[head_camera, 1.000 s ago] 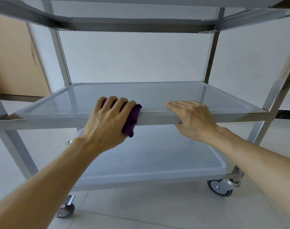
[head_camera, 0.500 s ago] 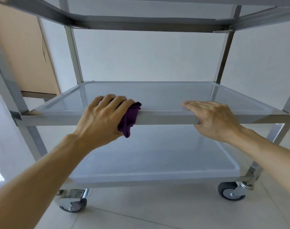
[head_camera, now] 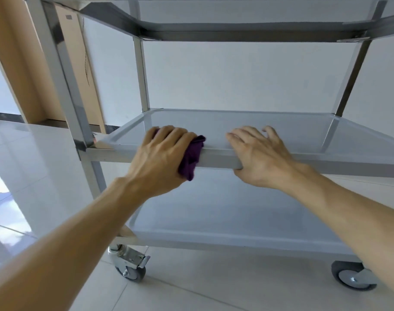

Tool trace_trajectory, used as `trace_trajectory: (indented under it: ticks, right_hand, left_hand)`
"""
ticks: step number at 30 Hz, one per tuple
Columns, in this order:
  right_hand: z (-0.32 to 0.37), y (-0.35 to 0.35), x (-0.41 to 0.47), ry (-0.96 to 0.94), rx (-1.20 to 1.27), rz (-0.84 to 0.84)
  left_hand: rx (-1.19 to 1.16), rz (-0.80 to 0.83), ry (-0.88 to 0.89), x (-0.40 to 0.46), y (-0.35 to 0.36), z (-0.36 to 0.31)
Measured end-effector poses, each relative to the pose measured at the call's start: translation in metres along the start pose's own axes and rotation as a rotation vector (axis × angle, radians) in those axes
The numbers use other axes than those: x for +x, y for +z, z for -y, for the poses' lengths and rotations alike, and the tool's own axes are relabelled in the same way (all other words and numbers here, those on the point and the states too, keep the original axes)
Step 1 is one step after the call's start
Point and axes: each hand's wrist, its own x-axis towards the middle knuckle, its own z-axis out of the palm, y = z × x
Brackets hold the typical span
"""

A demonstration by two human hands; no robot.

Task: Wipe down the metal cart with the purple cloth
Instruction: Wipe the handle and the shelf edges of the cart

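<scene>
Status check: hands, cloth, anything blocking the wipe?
Left hand grips purple cloth on middle shelf's front rim. Right hand rests open on the same rim, beside the cloth.

Both bare forearms reach forward and upward from the bottom corners of the view. The left hand (head_camera: 162, 158) is knuckles-up, its 4 fingers curled over the front rim of the middle shelf (head_camera: 214, 159) and bunching the purple cloth (head_camera: 191, 158) beneath the palm. The right hand (head_camera: 258, 153) lies just beside it, fingers nearly straight and spread on top of the rim; its thumb seems hooked under the edge, though that part is hard to make out
</scene>
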Motion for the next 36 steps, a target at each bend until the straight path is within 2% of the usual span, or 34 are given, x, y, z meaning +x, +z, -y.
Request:
trace_trajectory:
  ticks: [4, 9, 19, 23, 28, 31, 34, 36]
  right_hand:
    - [0.003, 0.011, 0.0, -0.008, 0.044, -0.111]
    - [-0.013, 0.018, -0.011, -0.059, 0.05, -0.248]
    - [-0.043, 0.017, -0.029, -0.002, 0.1, -0.209]
    - [-0.047, 0.019, -0.034, 0.004, 0.096, -0.235]
    - [-0.051, 0.021, -0.037, 0.001, 0.088, -0.259]
    - [-0.051, 0.02, -0.037, -0.009, 0.094, -0.257]
    - [-0.051, 0.016, -0.036, -0.022, 0.076, -0.196]
    - [-0.051, 0.013, -0.037, -0.07, 0.041, -0.217]
  left_hand:
    - [-0.011, 0.014, 0.02, 0.013, 0.01, -0.024]
    - [-0.015, -0.024, 0.12, 0.008, 0.011, -0.007]
    - [0.066, -0.008, 0.077, -0.034, -0.005, 0.068]
    - [0.017, -0.056, 0.052, -0.03, -0.003, 0.053]
    - [-0.177, -0.113, 0.067, -0.033, -0.007, 0.038]
    - [-0.253, -0.157, 0.135, -0.035, -0.01, 0.025]
    - [-0.208, -0.163, 0.289, -0.042, -0.009, 0.013]
    - [-0.199, -0.123, 0.399, -0.05, -0.004, 0.007]
